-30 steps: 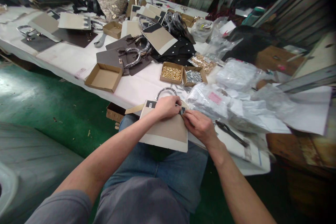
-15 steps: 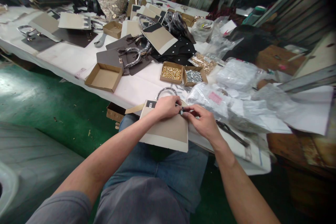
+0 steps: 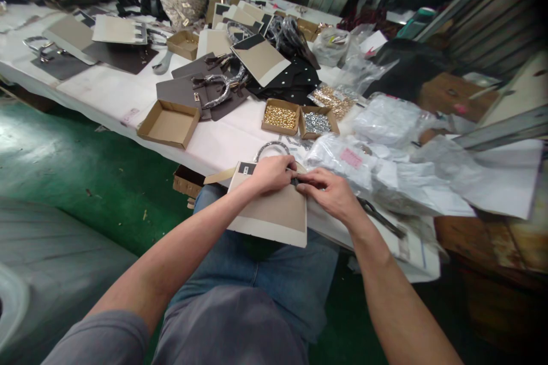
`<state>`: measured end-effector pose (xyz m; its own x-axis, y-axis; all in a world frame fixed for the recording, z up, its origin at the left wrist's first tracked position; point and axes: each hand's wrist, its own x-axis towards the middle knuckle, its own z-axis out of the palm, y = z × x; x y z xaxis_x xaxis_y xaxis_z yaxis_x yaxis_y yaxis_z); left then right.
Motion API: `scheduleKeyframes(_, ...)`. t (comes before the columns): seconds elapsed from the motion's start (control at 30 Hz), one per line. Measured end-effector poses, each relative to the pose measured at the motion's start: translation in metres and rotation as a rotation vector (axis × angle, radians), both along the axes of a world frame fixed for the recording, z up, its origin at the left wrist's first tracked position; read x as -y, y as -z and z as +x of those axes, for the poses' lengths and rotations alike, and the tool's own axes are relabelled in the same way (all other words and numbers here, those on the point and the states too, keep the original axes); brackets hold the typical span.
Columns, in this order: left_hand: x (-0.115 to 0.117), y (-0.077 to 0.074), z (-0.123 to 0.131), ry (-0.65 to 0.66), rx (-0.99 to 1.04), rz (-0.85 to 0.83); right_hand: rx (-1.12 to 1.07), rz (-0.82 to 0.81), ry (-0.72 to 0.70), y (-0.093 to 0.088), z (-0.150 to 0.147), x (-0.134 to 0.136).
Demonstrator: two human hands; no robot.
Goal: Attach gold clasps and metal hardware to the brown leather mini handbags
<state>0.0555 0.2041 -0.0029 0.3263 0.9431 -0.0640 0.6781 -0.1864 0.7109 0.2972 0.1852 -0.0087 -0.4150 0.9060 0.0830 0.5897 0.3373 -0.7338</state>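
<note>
A tan bag panel with a white border (image 3: 278, 214) rests on my lap against the table's near edge. My left hand (image 3: 273, 173) grips its top edge with the fingers curled. My right hand (image 3: 331, 194) meets it from the right, fingers pinched on a small dark fitting (image 3: 296, 181) at the panel's top corner. A wrapped curved handle (image 3: 270, 148) lies just behind my hands on the white table (image 3: 107, 97).
Small boxes of gold hardware (image 3: 280, 117) and silver hardware (image 3: 315, 124) stand behind my hands, an empty cardboard box (image 3: 169, 124) to the left. Plastic bags (image 3: 385, 165) crowd the right side. Dark pliers (image 3: 379, 218) lie right of my right hand. More panels and handles cover the far table. Another person stands at the back.
My right hand has moved up from the panel's right side to its top corner, closing in against my left hand. The left hand and the panel have hardly moved.
</note>
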Motion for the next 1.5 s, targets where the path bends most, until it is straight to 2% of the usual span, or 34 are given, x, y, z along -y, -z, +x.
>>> scheduleKeyframes(0.23, 0.001, 0.002, 0.0, -0.01, 0.005, 0.022, -0.009, -0.021, 0.029, -0.002, -0.002, -0.003)
scheduleKeyframes(0.5, -0.001, 0.005, -0.002, 0.005, 0.05, 0.011, -0.002, -0.176, 0.2, 0.002, -0.01, -0.005)
scheduleKeyframes(0.77, 0.002, 0.008, -0.001, -0.002, 0.045, 0.063, 0.157, -0.098, 0.078, -0.018, -0.014, -0.008)
scheduleKeyframes(0.93, 0.003, 0.01, 0.001, -0.002, 0.05, 0.089, 0.131, -0.126, -0.018, -0.018, -0.005, -0.012)
scheduleKeyframes(1.03, -0.003, 0.004, -0.001, 0.026, 0.024, 0.05, 0.099, -0.161, 0.028, -0.014, -0.002, -0.012)
scheduleKeyframes(1.13, -0.012, -0.008, -0.007, 0.087, -0.01, -0.003, 0.07, -0.215, 0.126, -0.011, -0.003, -0.01)
scheduleKeyframes(1.23, -0.018, -0.022, -0.015, 0.119, -0.009, -0.138, 0.008, -0.282, 0.155, -0.007, -0.005, -0.009)
scheduleKeyframes(1.3, -0.02, -0.028, -0.017, 0.087, -0.001, -0.232, -0.046, -0.307, 0.137, -0.005, -0.004, -0.009)
scheduleKeyframes(1.4, -0.019, -0.029, -0.015, 0.025, 0.006, -0.277, -0.083, -0.277, 0.111, 0.0, 0.0, -0.008)
scheduleKeyframes(1.5, -0.013, -0.022, -0.012, 0.005, 0.102, -0.279, -0.083, -0.189, 0.145, 0.003, 0.002, -0.003)
